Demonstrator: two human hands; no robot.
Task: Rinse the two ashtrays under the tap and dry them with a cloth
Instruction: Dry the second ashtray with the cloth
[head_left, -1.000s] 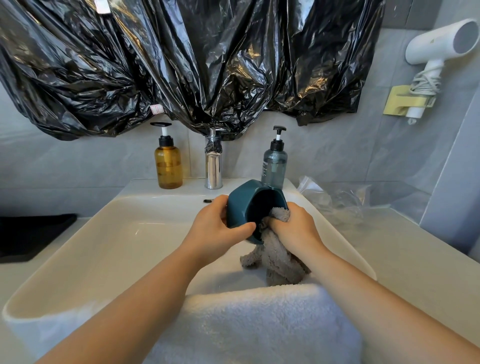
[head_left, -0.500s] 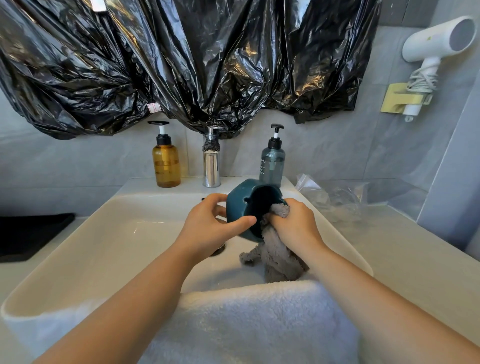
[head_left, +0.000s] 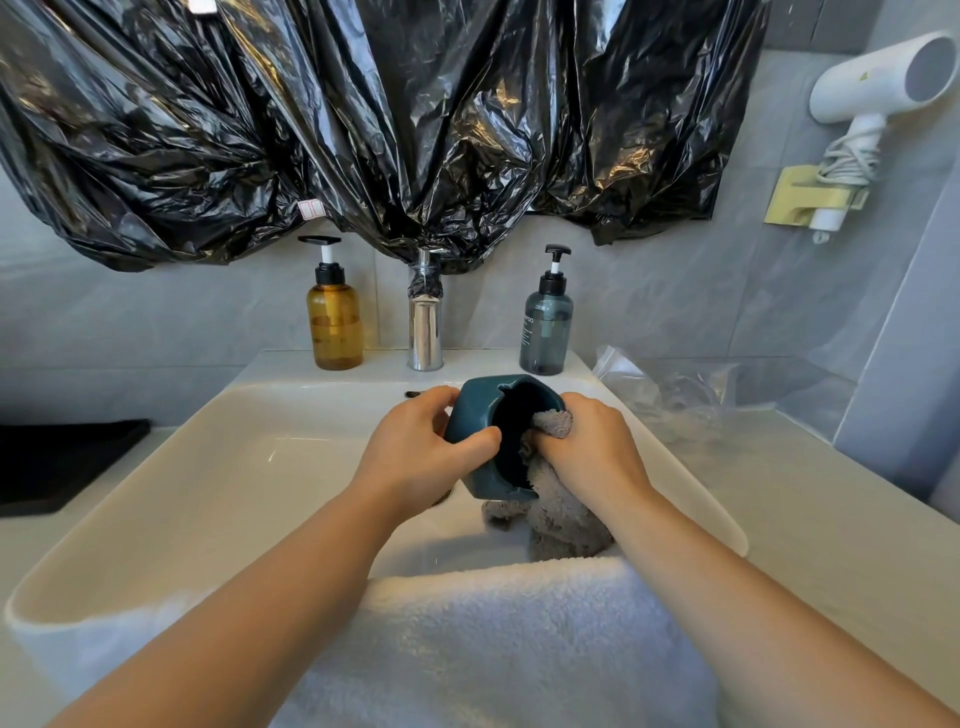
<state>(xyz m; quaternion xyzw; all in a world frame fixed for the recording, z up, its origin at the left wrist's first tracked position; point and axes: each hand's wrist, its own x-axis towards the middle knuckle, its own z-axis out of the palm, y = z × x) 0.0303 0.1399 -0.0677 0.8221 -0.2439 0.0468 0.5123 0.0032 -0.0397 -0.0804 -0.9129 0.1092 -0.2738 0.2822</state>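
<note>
Turned slightly since a second ago: teal ashtray (head_left: 475, 415), one rim notch now uppermost.
Amber pump bottle (head_left: 334, 332), back ledge of basin (head_left: 218, 483), left: part full.
Tap (head_left: 425, 332), back centre: no water seen.
Left hand (head_left: 415, 457): wrapped round the ashtray, tilted over the basin's middle.
Right hand (head_left: 597, 452): bunches grey cloth (head_left: 558, 519) inside the bowl.
Grey pump bottle (head_left: 546, 332), back right: level unclear.
Second ashtray: unseen.
Risk: hard rubbing could twist the slick ashtray loose onto the basin.

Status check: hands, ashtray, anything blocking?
Left hand grips teal ashtray over sink. Right hand holds grey cloth inside its bowl. Nothing blocking; only this ashtray in view.
</note>
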